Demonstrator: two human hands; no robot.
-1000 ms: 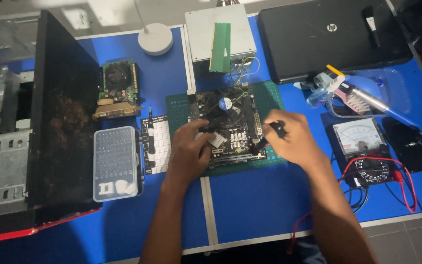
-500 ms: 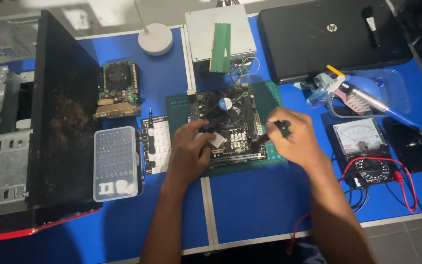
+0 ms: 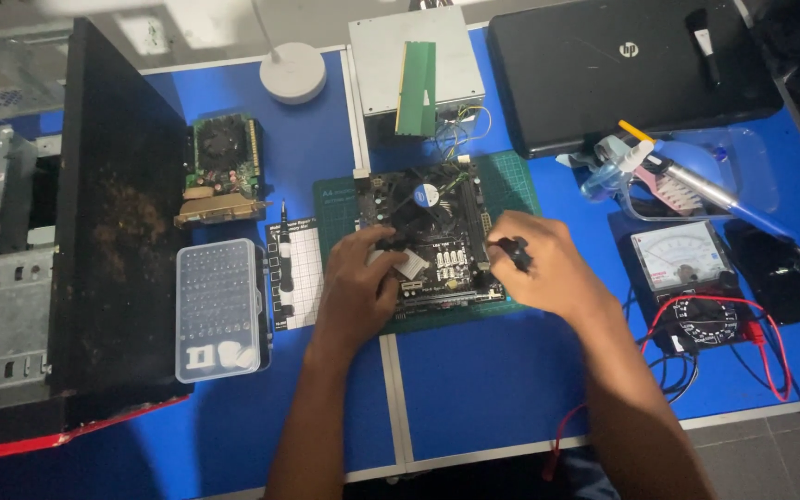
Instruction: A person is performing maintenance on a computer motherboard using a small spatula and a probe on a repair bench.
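Left edge of the blue surface (image 3: 474,380): open PC case (image 3: 57,268), dark dusty side panel up, grey metal bays beside it. Just right of it, clear plastic bit case (image 3: 219,310), lid shut, rows of bits inside. Behind that, graphics card (image 3: 222,169) lying flat, fan up. Small screwdriver (image 3: 281,250) on a white grid card (image 3: 303,273) next to the bit case.

Centre: motherboard (image 3: 437,245) flat on a green cutting mat (image 3: 516,181), near the middle of the surface. Board is dark, roughly square, round blue-and-white spot near its middle, white slots toward the front edge, connectors along the left edge.

Left hand (image 3: 356,287) rests on the board's front-left part, fingers curled onto a white flat piece; grip itself not clear. Right hand (image 3: 548,268) sits at the board's right edge, fingers closed around a small black tool (image 3: 514,252).

Back edge: white round lamp base (image 3: 293,72), grey power supply (image 3: 417,65) with a green memory stick (image 3: 418,88) on top, closed black laptop (image 3: 631,69).

Right edge: soldering iron (image 3: 743,213), analog multimeter (image 3: 687,278) with red and black leads.
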